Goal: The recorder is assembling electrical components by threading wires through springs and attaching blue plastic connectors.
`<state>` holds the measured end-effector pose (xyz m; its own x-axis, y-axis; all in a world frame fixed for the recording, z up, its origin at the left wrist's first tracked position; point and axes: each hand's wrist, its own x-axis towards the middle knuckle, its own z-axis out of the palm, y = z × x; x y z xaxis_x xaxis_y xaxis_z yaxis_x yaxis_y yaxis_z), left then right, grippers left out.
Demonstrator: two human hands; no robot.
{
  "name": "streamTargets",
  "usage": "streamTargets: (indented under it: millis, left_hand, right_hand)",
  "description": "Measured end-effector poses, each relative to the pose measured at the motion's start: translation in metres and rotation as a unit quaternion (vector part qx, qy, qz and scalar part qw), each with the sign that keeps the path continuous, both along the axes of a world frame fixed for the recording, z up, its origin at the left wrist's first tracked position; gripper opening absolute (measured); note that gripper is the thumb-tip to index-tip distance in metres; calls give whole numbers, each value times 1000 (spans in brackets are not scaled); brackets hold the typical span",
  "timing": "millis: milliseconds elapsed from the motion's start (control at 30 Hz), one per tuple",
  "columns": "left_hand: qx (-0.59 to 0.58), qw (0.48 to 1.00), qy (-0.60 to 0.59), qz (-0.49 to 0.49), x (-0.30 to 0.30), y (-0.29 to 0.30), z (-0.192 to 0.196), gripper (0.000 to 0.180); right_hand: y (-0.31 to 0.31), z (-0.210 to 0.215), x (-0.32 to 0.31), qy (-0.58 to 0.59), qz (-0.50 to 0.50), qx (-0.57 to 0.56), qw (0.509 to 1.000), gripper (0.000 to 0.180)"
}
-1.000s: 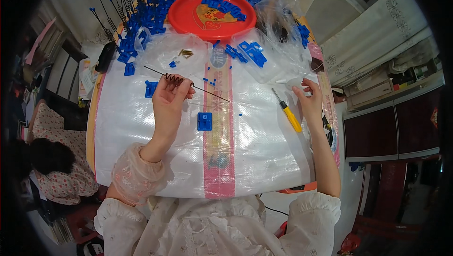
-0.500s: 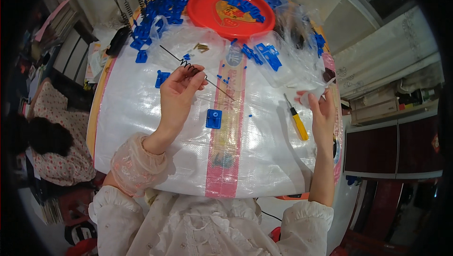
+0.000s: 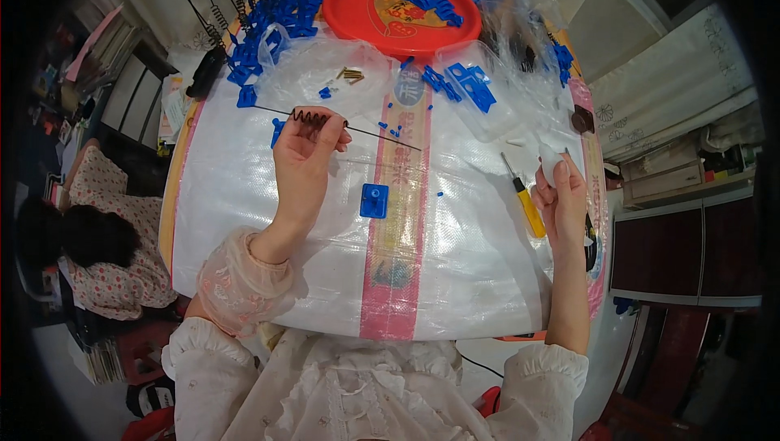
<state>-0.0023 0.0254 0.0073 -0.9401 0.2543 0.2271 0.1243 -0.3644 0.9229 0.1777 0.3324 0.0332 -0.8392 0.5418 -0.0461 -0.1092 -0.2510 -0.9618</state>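
My left hand (image 3: pixel 305 165) is closed on a black coil spring (image 3: pixel 309 117) with long straight wire ends, held above the table left of the middle. One end reaches toward the printed stripe. At the right, my right hand (image 3: pixel 567 205) grips a small white squeeze bottle (image 3: pixel 550 158) with a tapered tip. Beside that hand lies a screwdriver (image 3: pixel 530 210) with a yellow handle. A square blue plastic base (image 3: pixel 374 201) with a raised stub rests between my hands. Another blue piece (image 3: pixel 277 133) is partly hidden behind my left hand.
A red tray (image 3: pixel 357 30) holding blue parts stands at the back. Many blue bases with upright springs (image 3: pixel 272 26) crowd the back left. Brass screws (image 3: pixel 353 75) lie on a clear plastic bag (image 3: pixel 301 67). A clear container (image 3: pixel 496 121) with blue parts sits back right. A person (image 3: pixel 110 246) is at the left.
My right hand has lifted the white bottle and turned it more upright. The spring in my left hand has tilted closer to level. The whole view has shifted slightly.
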Motion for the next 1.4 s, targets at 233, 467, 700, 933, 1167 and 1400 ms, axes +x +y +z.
streamTargets:
  millis: [233,467,700,933,1167,1400]
  left_hand:
    - [-2,1000,-5,-8,4,2,1,11]
    - [-3,1000,-3,-17,7,3,-1,12]
    - [-28,999,11,-44,14,5,0,7]
    - [-43,998,11,-49,15,5,1,7]
    - [-42,998,13,-53,14,5,0,7]
    - [-41,998,4,-50,13,5,0,6]
  right_hand:
    - [10,-13,0,16,-3,-27,1000,19]
    - [3,-6,-3,22,8,-37,999,24]
    - [-5,-5,-4,23,-8,-59,998,21]
    - [-9,-2,-3,49,-31,-14,998,17]
    - [-12,-1,-2,67,-34,-7,997,16]
    - [-11,-2,0,70,-11,-8,997,16]
